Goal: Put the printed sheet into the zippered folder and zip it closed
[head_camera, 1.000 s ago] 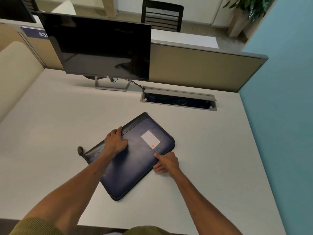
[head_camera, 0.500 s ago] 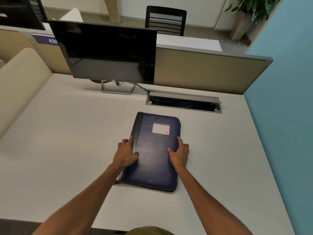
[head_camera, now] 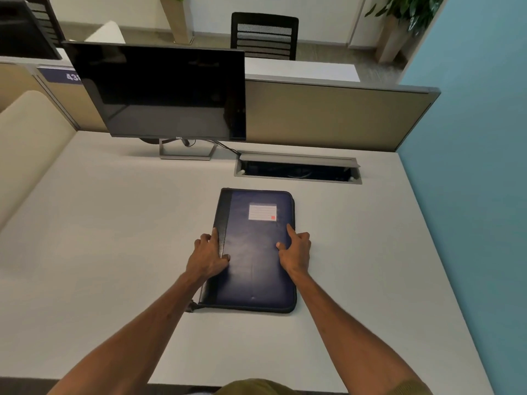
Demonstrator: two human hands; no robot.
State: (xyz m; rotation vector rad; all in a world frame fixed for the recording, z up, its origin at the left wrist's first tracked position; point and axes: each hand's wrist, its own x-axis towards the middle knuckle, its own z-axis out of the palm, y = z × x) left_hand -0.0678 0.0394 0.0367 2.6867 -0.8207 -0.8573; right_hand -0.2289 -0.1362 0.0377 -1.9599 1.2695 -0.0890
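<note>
A dark blue zippered folder (head_camera: pixel 253 269) lies flat and closed on the white desk (head_camera: pixel 114 238), its black spine to the left and a white label (head_camera: pixel 262 211) near its far end. My left hand (head_camera: pixel 208 256) holds the spine edge, thumb on the cover. On the opposite edge my right hand (head_camera: pixel 295 250) grips the folder, its index finger stretched out over the cover. The zipper pull (head_camera: pixel 190 306) sticks out at the near left corner. No printed sheet is in sight.
A dark monitor (head_camera: pixel 168 92) on a metal stand stands at the back of the desk. To its right is an open cable hatch (head_camera: pixel 298 171). A beige partition (head_camera: pixel 328 115) runs behind, and a blue wall (head_camera: pixel 470 166) borders the right side.
The folder has been turned from a diagonal lie to straight in front of me, and both hands have shifted to its two long edges. Over the last half second almost nothing moved.
</note>
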